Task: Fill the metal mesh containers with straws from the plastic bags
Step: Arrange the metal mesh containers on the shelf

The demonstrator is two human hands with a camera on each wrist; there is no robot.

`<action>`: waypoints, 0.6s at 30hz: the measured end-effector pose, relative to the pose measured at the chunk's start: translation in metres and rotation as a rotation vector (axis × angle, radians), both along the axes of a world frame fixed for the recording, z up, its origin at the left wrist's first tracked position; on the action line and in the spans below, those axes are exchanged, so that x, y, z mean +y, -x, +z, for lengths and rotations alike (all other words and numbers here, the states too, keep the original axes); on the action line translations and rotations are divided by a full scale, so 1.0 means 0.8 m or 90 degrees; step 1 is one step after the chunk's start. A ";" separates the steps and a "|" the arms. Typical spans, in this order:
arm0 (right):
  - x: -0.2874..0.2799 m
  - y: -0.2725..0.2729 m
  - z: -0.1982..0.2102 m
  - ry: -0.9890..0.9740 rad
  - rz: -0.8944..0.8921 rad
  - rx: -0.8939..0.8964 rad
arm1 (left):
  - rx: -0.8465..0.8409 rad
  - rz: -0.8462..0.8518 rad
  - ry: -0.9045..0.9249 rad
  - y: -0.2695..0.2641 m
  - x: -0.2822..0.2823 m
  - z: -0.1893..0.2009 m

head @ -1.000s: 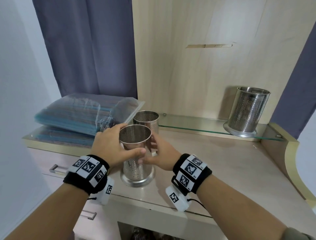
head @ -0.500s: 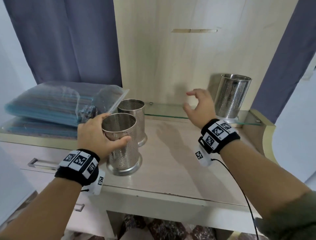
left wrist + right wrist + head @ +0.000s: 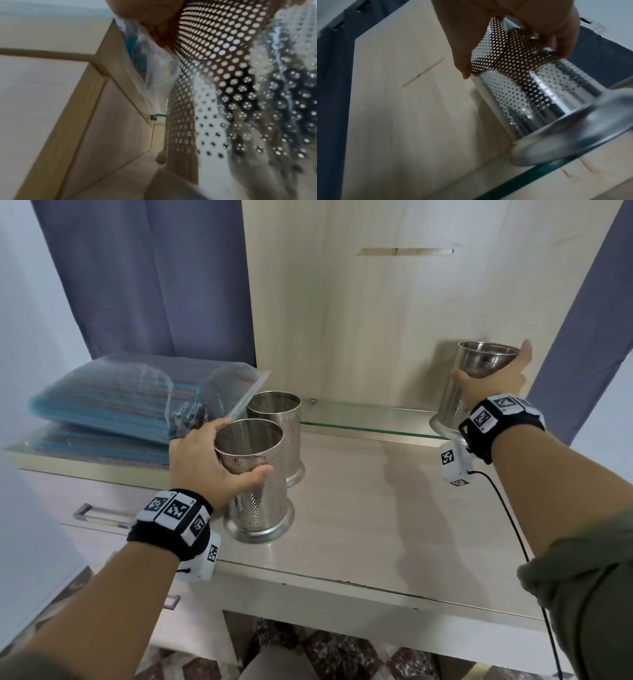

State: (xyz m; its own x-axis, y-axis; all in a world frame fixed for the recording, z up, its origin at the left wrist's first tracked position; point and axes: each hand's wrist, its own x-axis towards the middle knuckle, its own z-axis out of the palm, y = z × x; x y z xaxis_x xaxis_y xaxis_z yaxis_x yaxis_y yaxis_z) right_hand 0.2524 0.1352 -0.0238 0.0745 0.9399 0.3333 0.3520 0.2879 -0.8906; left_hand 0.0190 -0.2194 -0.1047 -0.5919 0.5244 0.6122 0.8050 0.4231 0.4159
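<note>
My left grip [image 3: 209,460] is wrapped around the upper wall of the near mesh container [image 3: 255,481], thumb across the front and fingers around the back, and the container stands upright on the desk [image 3: 394,515]. Just behind that grip a second mesh container [image 3: 277,426] stands upright, close to the held one; I cannot tell whether the two touch. To the left of my left grip lie two stacked plastic bags of straws [image 3: 113,402], the top bag's clear open end reaching toward my fingers. In the left wrist view the perforated wall [image 3: 214,47] fills the frame right against my palm [image 3: 154,17].

My right grip [image 3: 489,381] is far off to the right, clasping the third mesh container [image 3: 479,364] just under its rim, thumb on the left side and fingers around the far side. In the right wrist view this container [image 3: 530,94] is tilted, its flared base [image 3: 573,132] over the glass shelf [image 3: 530,174]; whether the base touches the glass I cannot tell.
</note>
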 end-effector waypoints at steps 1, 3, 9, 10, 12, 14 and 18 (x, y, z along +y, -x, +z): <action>0.000 -0.002 0.000 -0.005 0.011 -0.001 | 0.003 -0.001 0.000 0.000 0.000 0.000; -0.002 -0.005 0.000 -0.033 0.013 -0.013 | 0.007 -0.001 -0.003 0.000 0.001 -0.001; -0.046 -0.018 -0.001 -0.159 0.060 0.034 | 0.007 0.001 -0.011 -0.002 0.001 -0.001; -0.057 -0.023 -0.004 -0.173 0.083 0.040 | 0.008 0.001 -0.011 -0.003 0.001 -0.001; -0.079 -0.037 -0.016 -0.186 0.123 0.034 | 0.002 0.001 -0.010 -0.005 0.000 0.000; -0.094 -0.051 -0.036 -0.180 0.153 0.026 | -0.010 0.001 -0.012 -0.007 0.000 0.002; -0.096 -0.070 -0.076 -0.123 0.174 -0.001 | -0.024 -0.005 -0.007 -0.009 -0.001 0.003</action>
State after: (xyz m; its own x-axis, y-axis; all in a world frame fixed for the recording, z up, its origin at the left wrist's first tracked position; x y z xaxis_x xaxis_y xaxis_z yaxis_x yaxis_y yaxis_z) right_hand 0.3082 0.0581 -0.0842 -0.1719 0.8444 0.5074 0.2397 0.5354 -0.8098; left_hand 0.0263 -0.2199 -0.1021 -0.6098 0.5228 0.5956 0.7925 0.4117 0.4500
